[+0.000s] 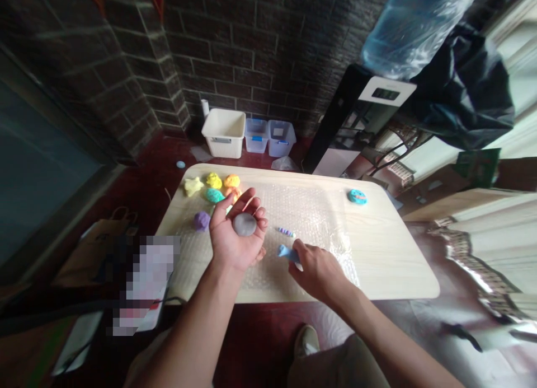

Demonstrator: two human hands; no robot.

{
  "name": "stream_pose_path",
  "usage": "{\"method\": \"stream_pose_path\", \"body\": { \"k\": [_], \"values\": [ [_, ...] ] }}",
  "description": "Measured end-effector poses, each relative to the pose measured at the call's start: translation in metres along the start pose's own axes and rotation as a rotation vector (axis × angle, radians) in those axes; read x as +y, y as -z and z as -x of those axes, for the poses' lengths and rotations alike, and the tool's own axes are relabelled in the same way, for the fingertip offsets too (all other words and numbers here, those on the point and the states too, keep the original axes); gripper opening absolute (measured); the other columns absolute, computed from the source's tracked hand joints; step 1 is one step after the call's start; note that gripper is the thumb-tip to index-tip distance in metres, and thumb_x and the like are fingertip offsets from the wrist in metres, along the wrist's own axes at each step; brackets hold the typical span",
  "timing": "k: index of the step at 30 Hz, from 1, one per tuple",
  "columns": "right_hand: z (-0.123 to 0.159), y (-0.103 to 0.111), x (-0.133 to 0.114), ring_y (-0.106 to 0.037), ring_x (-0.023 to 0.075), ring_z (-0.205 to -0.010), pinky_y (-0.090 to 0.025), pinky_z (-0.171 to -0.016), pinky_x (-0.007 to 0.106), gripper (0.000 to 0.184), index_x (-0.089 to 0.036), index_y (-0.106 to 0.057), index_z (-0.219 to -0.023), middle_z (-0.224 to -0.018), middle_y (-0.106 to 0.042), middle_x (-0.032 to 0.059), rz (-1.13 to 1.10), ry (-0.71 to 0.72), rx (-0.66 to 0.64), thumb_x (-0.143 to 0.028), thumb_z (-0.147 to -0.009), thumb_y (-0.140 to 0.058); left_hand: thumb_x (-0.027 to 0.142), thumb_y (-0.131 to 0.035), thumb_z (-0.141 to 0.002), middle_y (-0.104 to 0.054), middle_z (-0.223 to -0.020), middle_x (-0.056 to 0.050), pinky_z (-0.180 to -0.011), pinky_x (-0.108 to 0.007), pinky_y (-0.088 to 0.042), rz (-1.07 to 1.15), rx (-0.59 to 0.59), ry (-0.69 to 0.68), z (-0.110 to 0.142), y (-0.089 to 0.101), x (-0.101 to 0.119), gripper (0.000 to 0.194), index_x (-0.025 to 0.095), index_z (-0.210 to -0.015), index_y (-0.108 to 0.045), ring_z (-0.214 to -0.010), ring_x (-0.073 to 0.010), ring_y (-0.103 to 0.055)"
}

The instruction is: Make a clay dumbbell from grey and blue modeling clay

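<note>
My left hand (235, 242) is turned palm up over the table, its fingers loosely curled. A smooth grey clay disc (244, 224) rests in that palm. With thumb and fingers closed, my right hand (315, 267) grips a small light blue tool-like piece (288, 253), whose knobby end points left. Just beyond it lies a short striped stick (286, 231) in purple, white and teal. A brownish lump (259, 256) shows partly from behind my left hand. Bubble wrap (310, 209) is spread beneath these things.
Clay lumps sit at the far left: pale yellow (193, 186), yellow (213, 180), orange (231, 180), green (215, 195) and purple (202, 221). A round turquoise piece (357, 196) lies right on the wooden table (398, 253). Bins (224, 133) and a water dispenser (342, 119) stand behind.
</note>
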State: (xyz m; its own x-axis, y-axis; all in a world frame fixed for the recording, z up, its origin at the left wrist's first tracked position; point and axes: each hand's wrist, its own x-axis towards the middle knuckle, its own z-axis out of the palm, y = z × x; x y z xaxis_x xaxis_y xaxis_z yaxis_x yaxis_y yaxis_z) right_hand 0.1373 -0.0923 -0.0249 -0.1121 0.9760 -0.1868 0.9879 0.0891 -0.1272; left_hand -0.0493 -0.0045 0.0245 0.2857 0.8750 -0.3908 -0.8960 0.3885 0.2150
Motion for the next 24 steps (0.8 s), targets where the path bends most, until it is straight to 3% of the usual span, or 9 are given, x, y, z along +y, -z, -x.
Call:
{"method": "stream_pose_path", "body": {
  "k": [4,8,12,15,19,24],
  "values": [
    [-0.018,-0.004,-0.005,-0.078,0.0283,-0.08,-0.05,-0.067,0.034,0.014,-0.016,-0.069,-0.106,-0.094,-0.08,0.0125,0.048,0.051,-0.026,-0.016,-0.092,-0.067,0.037,-0.049,-0.104,-0.069,-0.074,-0.005,-0.047,-0.021,-0.049,0.006,0.028,0.021,-0.002,-0.003,-0.006,0.038,0.01,-0.095,-0.075,-0.055,-0.0118,-0.061],
    [-0.017,-0.003,0.002,-0.076,0.0304,-0.097,-0.058,-0.084,0.039,0.017,-0.017,-0.072,-0.112,-0.106,-0.078,0.013,0.043,0.099,-0.022,-0.023,-0.096,-0.073,0.036,-0.05,-0.104,-0.069,-0.074,-0.004,-0.046,-0.02,-0.048,0.004,0.035,0.031,-0.002,-0.004,-0.006,0.037,0.01,-0.094,-0.075,-0.055,-0.0117,-0.061],
    [-0.003,-0.004,0.019,-0.073,0.033,-0.105,-0.061,-0.094,0.048,0.044,-0.018,-0.068,-0.13,-0.115,-0.076,0.0141,-0.088,0.155,0.12,-0.024,-0.09,-0.084,0.036,-0.048,-0.105,-0.068,-0.073,-0.005,-0.048,-0.021,-0.05,0.018,0.032,0.024,-0.001,-0.003,-0.006,0.04,0.009,-0.092,-0.075,-0.055,-0.0122,-0.061],
    [0.014,-0.01,0.032,-0.073,0.0344,-0.11,-0.063,-0.095,0.051,0.053,-0.019,-0.066,-0.135,-0.122,-0.075,0.0162,-0.2,0.142,0.214,-0.024,-0.087,-0.088,0.036,-0.048,-0.105,-0.069,-0.073,-0.006,-0.05,-0.021,-0.052,0.023,0.022,0.032,-0.001,-0.001,-0.007,0.04,0.009,-0.092,-0.075,-0.057,-0.0128,-0.062],
    [0.036,-0.019,0.042,-0.074,0.0357,-0.113,-0.065,-0.095,0.051,0.064,-0.02,-0.064,-0.139,-0.127,-0.074,0.0164,-0.294,0.101,0.214,-0.03,-0.083,-0.093,0.037,-0.05,-0.104,-0.069,-0.074,-0.006,-0.051,-0.022,-0.052,0.013,0.016,0.05,-0.002,0.001,-0.009,0.039,0.009,-0.094,-0.075,-0.057,-0.0135,-0.063],
    [0.043,-0.025,0.043,-0.073,0.0361,-0.116,-0.064,-0.097,0.053,0.062,-0.019,-0.064,-0.14,-0.129,-0.074,0.0171,-0.312,0.08,0.199,-0.025,-0.085,-0.09,0.036,-0.049,-0.103,-0.069,-0.073,-0.006,-0.05,-0.022,-0.051,0.015,0.015,0.042,-0.004,0.0,-0.013,0.038,0.009,-0.094,-0.075,-0.057,-0.0137,-0.062]
  ]
}}
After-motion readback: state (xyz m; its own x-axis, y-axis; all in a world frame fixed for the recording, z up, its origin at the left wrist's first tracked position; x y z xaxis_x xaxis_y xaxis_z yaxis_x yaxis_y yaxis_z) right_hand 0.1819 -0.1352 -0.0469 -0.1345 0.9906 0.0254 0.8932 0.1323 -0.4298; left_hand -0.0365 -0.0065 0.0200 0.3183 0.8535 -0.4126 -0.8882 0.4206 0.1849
